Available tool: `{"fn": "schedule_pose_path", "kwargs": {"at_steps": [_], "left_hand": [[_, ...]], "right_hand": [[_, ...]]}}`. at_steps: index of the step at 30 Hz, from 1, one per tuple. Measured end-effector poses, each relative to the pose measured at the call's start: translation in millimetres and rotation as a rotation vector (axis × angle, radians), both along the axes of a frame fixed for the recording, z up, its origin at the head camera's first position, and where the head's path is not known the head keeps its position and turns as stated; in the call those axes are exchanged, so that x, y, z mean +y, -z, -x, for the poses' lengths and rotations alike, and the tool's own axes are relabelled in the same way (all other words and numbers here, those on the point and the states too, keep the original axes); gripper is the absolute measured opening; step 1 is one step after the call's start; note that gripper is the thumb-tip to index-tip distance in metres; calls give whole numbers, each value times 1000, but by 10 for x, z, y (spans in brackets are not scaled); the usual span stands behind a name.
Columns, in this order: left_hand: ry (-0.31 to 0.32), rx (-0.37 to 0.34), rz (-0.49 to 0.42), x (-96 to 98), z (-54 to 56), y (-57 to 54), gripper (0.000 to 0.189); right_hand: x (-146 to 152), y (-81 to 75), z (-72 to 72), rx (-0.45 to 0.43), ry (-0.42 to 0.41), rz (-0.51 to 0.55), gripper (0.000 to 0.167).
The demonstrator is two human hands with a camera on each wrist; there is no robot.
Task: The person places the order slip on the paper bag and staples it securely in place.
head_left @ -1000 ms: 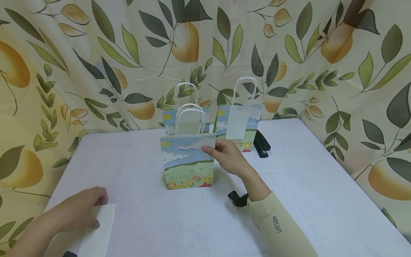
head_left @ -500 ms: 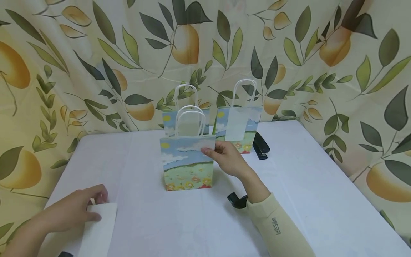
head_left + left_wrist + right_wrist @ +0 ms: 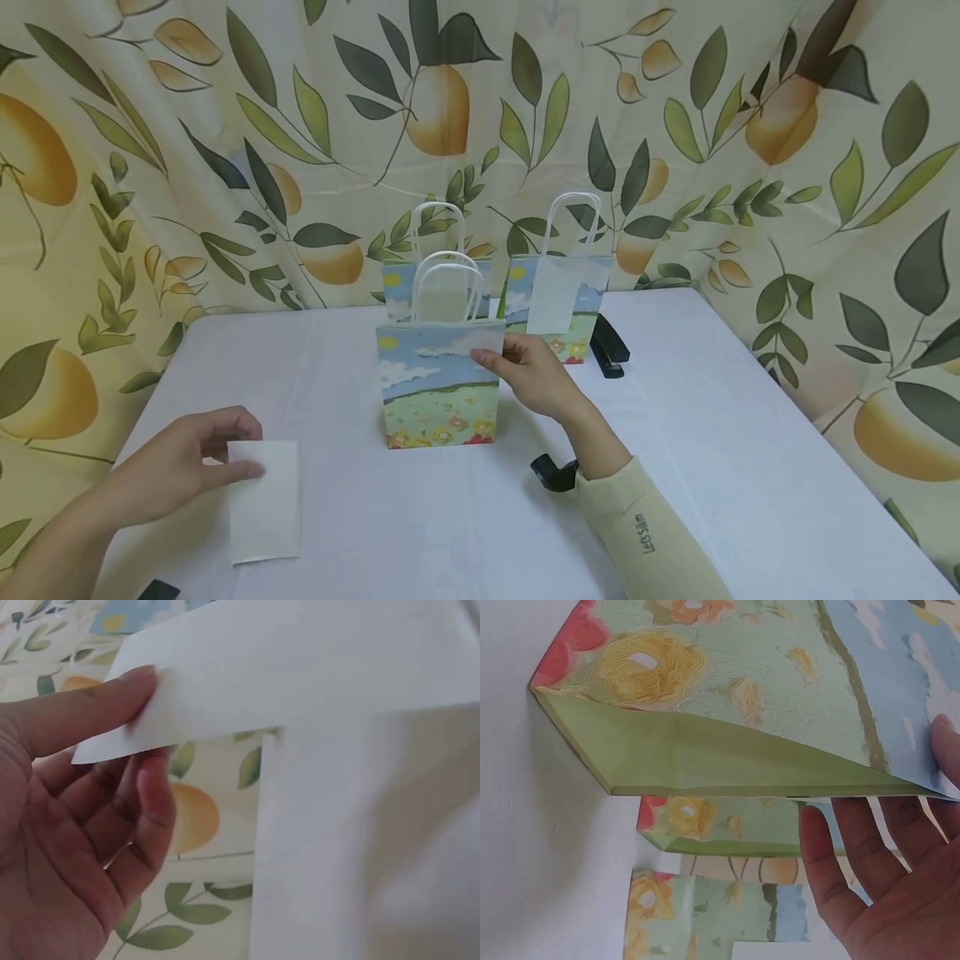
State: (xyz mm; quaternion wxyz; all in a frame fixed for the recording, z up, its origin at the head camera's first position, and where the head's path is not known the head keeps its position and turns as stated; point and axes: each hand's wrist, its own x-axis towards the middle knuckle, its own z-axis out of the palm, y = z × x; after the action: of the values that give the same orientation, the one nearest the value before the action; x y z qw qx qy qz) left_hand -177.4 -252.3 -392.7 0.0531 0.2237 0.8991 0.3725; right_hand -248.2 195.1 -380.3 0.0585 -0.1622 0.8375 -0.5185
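My left hand [image 3: 176, 467] pinches the top left corner of a blank white card [image 3: 266, 508] between thumb and fingers. The card hangs upright over the left side of the table. In the left wrist view the thumb lies on one face of the card [image 3: 300, 667], with the fingers behind. My right hand [image 3: 536, 375] grips the upper right edge of a small paper gift bag [image 3: 438, 408] printed with sky, meadow and flowers. This bag stands upright with white handles. In the right wrist view its green side panel [image 3: 705, 754] is folded inward, thumb on the front.
Behind stand two matching bags; the left rear bag [image 3: 397, 283] is partly hidden, and the right rear bag [image 3: 588, 321] bears a white card. A black stapler [image 3: 611, 346] lies beside it. Black objects show by the right sleeve [image 3: 553, 472] and at the bottom left edge.
My left hand has lifted the white card off the table's left front and brought it up and rightward, now facing me. The right hand stays on the bag. The head view tilts slightly.
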Motion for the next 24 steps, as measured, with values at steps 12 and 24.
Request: {"fn": "schedule_pose_path", "kwargs": {"at_steps": [12, 24], "left_hand": [[-114, 70, -137, 361, 109, -71, 19], [-164, 46, -268, 800, 257, -109, 17]], "right_hand": [[-7, 5, -5, -11, 5, -1, 29], [2, 19, -1, 6, 6, -11, 28]]}}
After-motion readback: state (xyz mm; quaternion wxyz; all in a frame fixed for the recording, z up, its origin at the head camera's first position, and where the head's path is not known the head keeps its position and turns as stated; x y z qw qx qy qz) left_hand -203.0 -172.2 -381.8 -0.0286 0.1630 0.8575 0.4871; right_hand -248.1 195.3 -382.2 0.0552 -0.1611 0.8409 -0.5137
